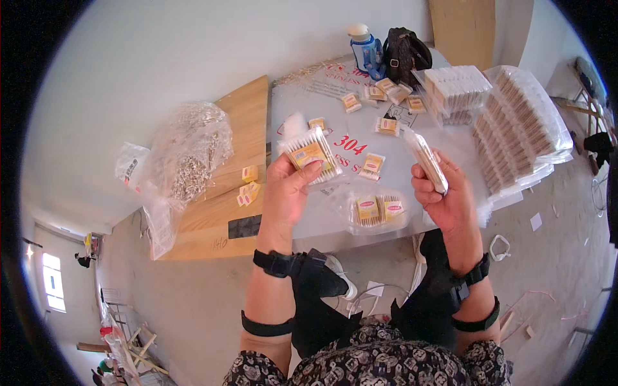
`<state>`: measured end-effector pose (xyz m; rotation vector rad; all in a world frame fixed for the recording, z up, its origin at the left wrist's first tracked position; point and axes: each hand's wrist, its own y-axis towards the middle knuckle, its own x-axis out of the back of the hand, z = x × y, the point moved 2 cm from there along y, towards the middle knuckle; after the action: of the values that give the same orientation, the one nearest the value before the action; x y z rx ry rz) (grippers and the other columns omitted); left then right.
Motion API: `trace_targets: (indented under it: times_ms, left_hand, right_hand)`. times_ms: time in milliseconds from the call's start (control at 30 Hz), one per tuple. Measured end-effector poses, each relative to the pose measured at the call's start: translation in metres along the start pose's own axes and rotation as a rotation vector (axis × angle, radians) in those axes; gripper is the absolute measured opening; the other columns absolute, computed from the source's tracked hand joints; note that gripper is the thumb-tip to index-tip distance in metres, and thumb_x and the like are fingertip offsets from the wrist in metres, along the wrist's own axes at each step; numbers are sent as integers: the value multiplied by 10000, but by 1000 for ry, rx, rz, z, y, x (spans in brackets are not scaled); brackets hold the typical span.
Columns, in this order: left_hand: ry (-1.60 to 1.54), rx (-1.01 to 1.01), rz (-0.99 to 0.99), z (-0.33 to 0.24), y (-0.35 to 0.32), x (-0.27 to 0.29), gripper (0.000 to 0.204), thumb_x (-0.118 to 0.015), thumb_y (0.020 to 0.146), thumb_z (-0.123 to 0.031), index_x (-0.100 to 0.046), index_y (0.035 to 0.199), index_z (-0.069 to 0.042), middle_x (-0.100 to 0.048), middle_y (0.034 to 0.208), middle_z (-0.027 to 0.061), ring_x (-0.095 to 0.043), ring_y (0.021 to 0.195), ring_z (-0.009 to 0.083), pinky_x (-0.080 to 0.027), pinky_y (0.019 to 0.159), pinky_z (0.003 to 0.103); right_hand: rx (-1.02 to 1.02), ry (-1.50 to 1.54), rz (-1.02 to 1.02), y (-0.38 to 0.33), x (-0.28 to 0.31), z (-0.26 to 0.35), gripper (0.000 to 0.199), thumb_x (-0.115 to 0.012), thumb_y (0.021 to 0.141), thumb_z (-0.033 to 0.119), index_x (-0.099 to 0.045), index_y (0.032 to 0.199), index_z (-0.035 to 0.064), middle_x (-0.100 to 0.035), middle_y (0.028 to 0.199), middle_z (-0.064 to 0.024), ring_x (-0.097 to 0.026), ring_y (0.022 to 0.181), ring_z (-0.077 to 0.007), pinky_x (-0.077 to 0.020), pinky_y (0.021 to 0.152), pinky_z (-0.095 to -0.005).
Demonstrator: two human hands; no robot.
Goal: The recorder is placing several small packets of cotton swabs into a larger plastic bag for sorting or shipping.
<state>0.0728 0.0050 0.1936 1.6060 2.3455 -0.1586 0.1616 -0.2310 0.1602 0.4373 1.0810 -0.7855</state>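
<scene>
In my left hand is a flat pack of cotton swabs with a yellow label, pinched between thumb and fingers above the table. My right hand grips a second cotton swab pack, turned nearly edge-on and tilted. The two packs are apart. Between my hands a labelled swab pack lies on the grey sheet. Nearer to me, a clear plastic bag holds two swab packs side by side. Another pack rests farther back.
Left, a big clear bag of loose swabs sits on the wooden board near yellow labels. Stacked bundles of swabs rise at the right. A blue bottle and black backpack stand behind several scattered packs.
</scene>
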Motion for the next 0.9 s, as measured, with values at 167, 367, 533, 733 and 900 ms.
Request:
trace_targets:
  times_ms: [167,367,533,733,900]
  left_hand:
    - [176,240,88,-29,-50,-15,329,-686,787,-87,-578,1081,14,-650,935,79,-631,742,147,-515,713,273]
    - [568,64,310,-60,-87,-41,269,-756,739,-123,-627,923,26,-592,802,11,-502,680,52,-418,601,206]
    - [715,-53,435,-67,-87,-51,280,-751,735,-114,-615,943,16,-593,799,29,-517,735,66,-437,635,224]
    - [682,98,397,-62,-91,-57,296,-731,732,-96,-612,979,15,-608,848,33,-545,747,99,-454,683,247]
    - [643,152,549,-58,-92,-55,321,-728,721,-93,-594,988,27,-607,860,58,-545,784,108,-452,743,267]
  right_hand:
    - [-123,389,-85,-30,-18,-15,280,-470,908,97,-455,1132,-70,-532,859,-162,-480,610,-129,-405,451,-181]
    - [-319,696,105,-54,-37,-28,335,-412,906,78,-398,1172,-126,-468,928,-146,-452,597,-92,-379,403,-182]
    - [-367,689,122,-63,-29,-44,316,-404,910,79,-415,1143,-134,-491,913,-152,-435,567,-81,-339,361,-171]
    - [-179,481,41,-74,-39,-44,330,-531,908,164,-481,1133,-72,-543,963,-130,-511,637,-118,-444,527,-205]
    - [272,-326,-140,-78,-38,-30,193,-610,882,102,-584,1021,-29,-634,914,-49,-588,806,-84,-484,734,-233]
